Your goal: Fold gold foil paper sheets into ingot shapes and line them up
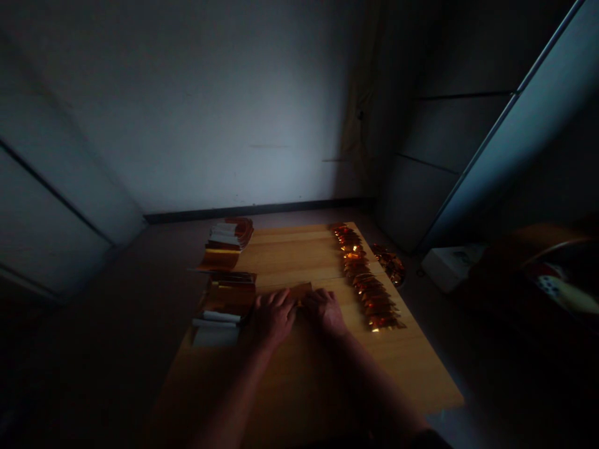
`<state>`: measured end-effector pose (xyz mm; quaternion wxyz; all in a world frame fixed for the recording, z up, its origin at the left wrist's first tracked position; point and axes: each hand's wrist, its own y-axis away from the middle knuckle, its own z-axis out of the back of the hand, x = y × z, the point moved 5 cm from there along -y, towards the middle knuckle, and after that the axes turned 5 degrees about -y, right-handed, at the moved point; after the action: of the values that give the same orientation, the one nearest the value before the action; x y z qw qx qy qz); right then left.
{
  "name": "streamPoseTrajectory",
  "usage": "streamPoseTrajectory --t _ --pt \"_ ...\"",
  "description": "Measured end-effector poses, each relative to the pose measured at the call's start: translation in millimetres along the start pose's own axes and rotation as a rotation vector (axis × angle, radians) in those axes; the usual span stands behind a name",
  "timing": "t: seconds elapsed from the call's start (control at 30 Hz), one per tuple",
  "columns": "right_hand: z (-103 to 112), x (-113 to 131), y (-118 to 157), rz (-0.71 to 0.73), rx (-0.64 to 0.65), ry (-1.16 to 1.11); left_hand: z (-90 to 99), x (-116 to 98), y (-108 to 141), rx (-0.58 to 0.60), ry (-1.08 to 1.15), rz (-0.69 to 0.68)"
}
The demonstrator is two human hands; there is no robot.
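A sheet of gold-brown foil paper [301, 289] lies on the wooden table, partly hidden under my fingers. My left hand [275, 317] is closed over its left part, the fingers curled and pressing down. My right hand [325, 313] grips the right side with its fingers bent together. Left of my hands are stacks of foil paper sheets [230, 298], some showing pale undersides [216, 335]. To the right runs a long row of folded shiny gold foil pieces [374, 299], overlapping one another. The dim light blurs the exact finger contact.
The wooden table [290, 249] has its right corner near my right forearm. More shiny foil pieces [390, 265] lie in a heap beyond the right edge. A white box [447, 267] stands on the floor at right. A pale wall [234, 125] rises behind.
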<state>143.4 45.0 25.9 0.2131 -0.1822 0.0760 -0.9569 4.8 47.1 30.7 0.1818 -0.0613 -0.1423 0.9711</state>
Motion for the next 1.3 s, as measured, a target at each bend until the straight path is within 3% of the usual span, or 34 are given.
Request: streamPoseTrajectory --t 0.2,0.57,0.9,1.3 --pt "-1 0 0 0.003 0.031 0.021 -2.2 1 1 0.049 -0.003 -0.021" --pt "-7 0 0 0.083 -0.057 0.014 -3.1 -1 1 -0.047 0.059 -0.061" --pt "-4 2 -2 0.072 -0.03 0.045 -17.7 3 -1 -0.127 0.15 -0.125" --pt "-7 0 -2 0.057 -0.024 0.04 -22.4 4 1 -0.094 0.157 -0.081"
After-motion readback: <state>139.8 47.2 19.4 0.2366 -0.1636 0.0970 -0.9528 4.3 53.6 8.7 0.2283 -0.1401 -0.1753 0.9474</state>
